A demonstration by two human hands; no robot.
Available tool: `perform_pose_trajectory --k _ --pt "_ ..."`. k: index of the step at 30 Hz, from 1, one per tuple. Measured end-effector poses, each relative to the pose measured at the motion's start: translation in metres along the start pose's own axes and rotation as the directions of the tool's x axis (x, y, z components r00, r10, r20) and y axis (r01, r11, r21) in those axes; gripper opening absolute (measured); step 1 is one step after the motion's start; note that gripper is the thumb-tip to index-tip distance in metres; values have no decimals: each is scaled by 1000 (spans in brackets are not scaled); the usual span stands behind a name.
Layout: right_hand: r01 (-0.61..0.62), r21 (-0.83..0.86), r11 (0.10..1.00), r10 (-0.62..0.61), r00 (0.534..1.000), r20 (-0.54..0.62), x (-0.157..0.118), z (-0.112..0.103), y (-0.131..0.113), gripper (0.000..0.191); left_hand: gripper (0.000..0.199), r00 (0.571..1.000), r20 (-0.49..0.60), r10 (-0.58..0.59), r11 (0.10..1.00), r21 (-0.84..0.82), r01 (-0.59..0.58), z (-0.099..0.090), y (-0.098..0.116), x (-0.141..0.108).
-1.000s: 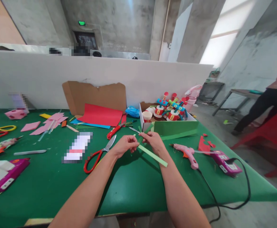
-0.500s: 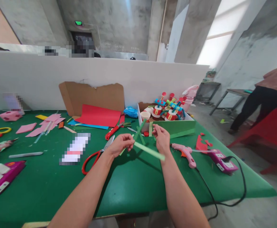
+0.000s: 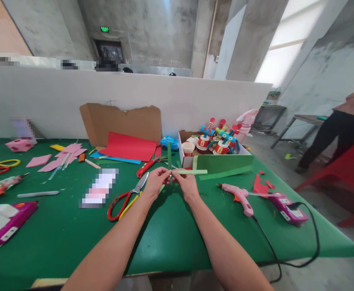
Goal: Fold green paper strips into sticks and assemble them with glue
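My left hand (image 3: 156,184) and my right hand (image 3: 187,186) meet above the green table, fingertips almost touching. Both pinch crossed green paper strips where they overlap. A light green paper strip (image 3: 193,172) extends rightward over the right fingers, while a darker green paper strip (image 3: 169,154) points away from me. The crossing itself is partly covered by my fingers. Just left of my left hand lie scissors (image 3: 122,207) with red handles. A pink hot glue gun (image 3: 240,195) rests to the right of my right hand.
Behind my hands, a box (image 3: 225,162) holds paper-cup robot figures (image 3: 221,146). Red paper (image 3: 132,146) and a red-handled tool (image 3: 145,167) lie further back. Pink paper pieces (image 3: 69,151) are on the left. A power cord (image 3: 318,238) runs along the right. A person (image 3: 331,129) stands beyond the table.
My right hand has come left and down to join my left hand at the strips. The light strip has swung from slanting down to nearly level, and the dark one now points straight away.
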State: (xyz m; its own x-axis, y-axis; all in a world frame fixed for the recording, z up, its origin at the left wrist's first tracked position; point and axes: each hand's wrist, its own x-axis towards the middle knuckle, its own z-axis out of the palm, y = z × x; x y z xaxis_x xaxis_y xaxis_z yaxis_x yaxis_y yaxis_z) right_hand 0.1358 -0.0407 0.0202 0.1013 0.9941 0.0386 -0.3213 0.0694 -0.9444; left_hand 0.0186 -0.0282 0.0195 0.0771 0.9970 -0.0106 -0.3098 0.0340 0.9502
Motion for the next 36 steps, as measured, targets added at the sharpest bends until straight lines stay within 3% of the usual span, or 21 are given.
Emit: perform_pose_trajectory --k 8,27,36 --pt "-23 25 999 23 999 -31 2 1 3 19 41 999 30 -41 999 1 41 0 -5 3" --pt "16 -125 992 -30 993 -115 7 -3 10 19 34 996 -23 -83 996 -26 83 3 -5 3" --pt "-39 -22 999 38 999 -31 4 -1 5 20 32 996 -27 -85 993 -81 82 3 -4 3"
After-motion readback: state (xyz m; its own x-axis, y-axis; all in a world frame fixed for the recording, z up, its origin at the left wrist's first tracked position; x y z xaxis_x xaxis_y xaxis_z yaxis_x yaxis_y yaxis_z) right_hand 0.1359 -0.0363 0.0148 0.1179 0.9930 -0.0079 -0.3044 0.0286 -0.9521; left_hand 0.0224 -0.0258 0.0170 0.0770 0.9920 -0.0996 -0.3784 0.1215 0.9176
